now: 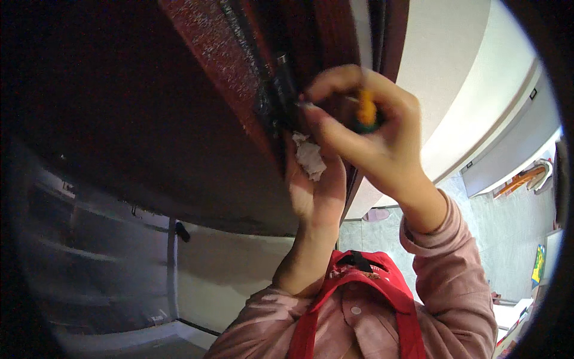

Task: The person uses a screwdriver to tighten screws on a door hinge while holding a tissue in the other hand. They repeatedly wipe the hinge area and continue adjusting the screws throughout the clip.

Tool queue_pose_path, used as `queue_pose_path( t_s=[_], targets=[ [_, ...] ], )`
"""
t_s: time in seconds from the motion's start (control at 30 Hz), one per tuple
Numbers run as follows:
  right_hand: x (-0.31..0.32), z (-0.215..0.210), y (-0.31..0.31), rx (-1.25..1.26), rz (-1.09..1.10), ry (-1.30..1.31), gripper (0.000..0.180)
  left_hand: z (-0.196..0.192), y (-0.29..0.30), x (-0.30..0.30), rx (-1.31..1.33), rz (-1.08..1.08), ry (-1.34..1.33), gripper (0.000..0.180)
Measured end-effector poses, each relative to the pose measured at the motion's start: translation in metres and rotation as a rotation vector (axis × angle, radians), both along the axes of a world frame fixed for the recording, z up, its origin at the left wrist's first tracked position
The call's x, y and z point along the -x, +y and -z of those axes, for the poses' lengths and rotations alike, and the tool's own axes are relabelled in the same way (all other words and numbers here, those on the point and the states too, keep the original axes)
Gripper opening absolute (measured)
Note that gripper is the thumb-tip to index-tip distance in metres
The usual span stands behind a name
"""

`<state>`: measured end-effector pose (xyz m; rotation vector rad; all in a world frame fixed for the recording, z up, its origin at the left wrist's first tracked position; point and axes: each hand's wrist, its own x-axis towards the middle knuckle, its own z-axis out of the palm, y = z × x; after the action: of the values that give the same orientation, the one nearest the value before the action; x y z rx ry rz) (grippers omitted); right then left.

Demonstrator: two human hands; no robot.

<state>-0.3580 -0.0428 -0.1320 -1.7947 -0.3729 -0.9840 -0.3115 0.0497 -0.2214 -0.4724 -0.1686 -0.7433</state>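
Note:
My right hand (388,131) is raised at a dark reddish-brown wooden edge (239,78), its thumb and index finger pinched together. Too small to make out is what lies between those fingertips. A tool's yellow and green handle (366,112) is tucked in the curl of the same hand; its working end cannot be told. Just below, my left hand (320,188) reaches up with a crumpled white tissue (309,157) in its palm, its fingertips lost in shadow and behind the right hand. Beside the pinching fingers, a black cylindrical fitting (283,81) with a silvery tip runs along the wood.
A broad dark panel (149,119) fills the left side. White curved-looking panels (454,78) stand to the right. Over my chest hangs a red apron (371,269). A pink slipper (376,215) lies on the grey tiled floor (508,227). Glass-like panes (107,239) show at lower left.

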Motion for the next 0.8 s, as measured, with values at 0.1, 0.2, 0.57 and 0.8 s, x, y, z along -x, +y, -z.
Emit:
queue_pose_path(
  t_s=[0.1, 0.2, 0.57, 0.8],
  targets=[
    [0.033, 0.017, -0.015, -0.142, 0.068, 0.119, 0.014, -0.003, -0.001, -0.005, 0.3, 0.174, -0.149, 0.041],
    [0.09, 0.056, -0.043, -0.352, 0.234, 0.401, 0.014, -0.023, -0.012, 0.014, 0.313, 0.119, 0.274, 0.05],
    [0.483, 0.258, -0.135, -1.451, 1.095, 0.13, 0.015, 0.003, -0.013, 0.013, 0.061, 0.036, -0.051, 0.041],
    [0.836, 0.339, -0.14, -1.668, 1.738, -0.439, 0.013, 0.019, -0.003, -0.067, 0.184, 0.285, -0.144, 0.015]
  ],
)
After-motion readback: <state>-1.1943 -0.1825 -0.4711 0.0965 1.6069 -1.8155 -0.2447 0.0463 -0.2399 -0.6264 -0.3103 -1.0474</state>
